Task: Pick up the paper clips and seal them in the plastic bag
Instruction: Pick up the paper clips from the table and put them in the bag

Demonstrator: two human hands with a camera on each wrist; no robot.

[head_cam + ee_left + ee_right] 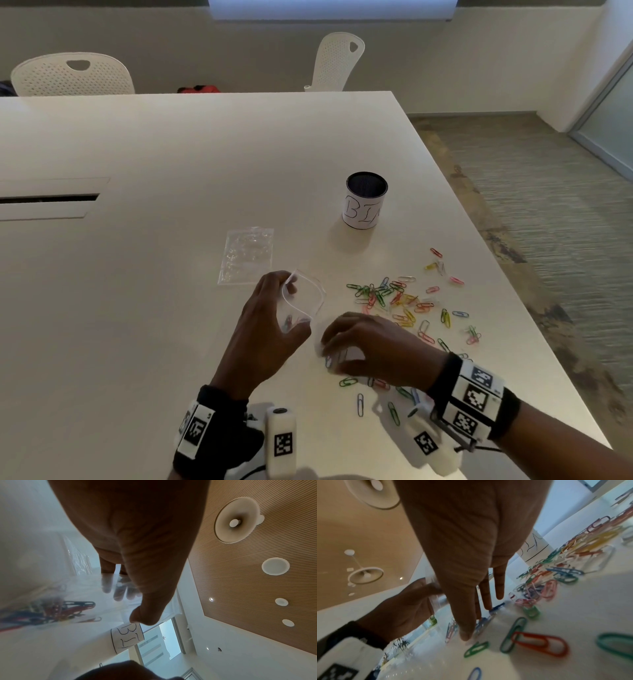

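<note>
Paper clips (394,298) are pinched at lower centre by the right hand (373,346); the plastic bag (301,305), gripped open by the left hand (270,322), could sag shut, causing spills.

Both forearms bare, a black wristband (219,397) on the left wrist and a black wristband (445,373) on the right, each strapped with white blocks printed in black-and-white square markers; the white left wrist camera (281,442) shows a round dark lens on top
</note>
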